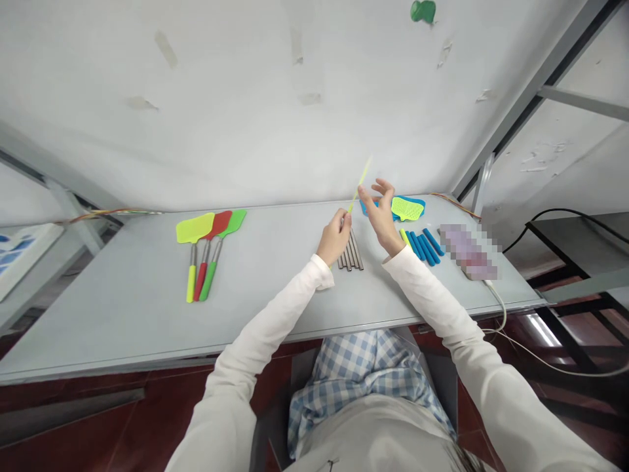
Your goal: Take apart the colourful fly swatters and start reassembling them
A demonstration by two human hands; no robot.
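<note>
My left hand (335,236) is closed around the lower end of a yellow-green fly swatter head (364,172), which stands up edge-on and slightly blurred. My right hand (379,213) is beside it with fingers spread, the thumb and fingertip area at the head's lower part. Below and between the hands, several metal rods (352,254) lie side by side on the table. Right of them are several blue handles (426,248) and a yellow-green handle (404,237). Behind my right hand, a yellow-green mesh swatter head (407,209) rests on blue swatter heads (420,200).
Three assembled fly swatters, yellow (195,228), red (200,275) and green (232,223), lie at the left of the grey table (132,314). A blurred-out phone-like object (469,252) with a white cable (502,305) sits at the right. A white wall (236,131) stands behind.
</note>
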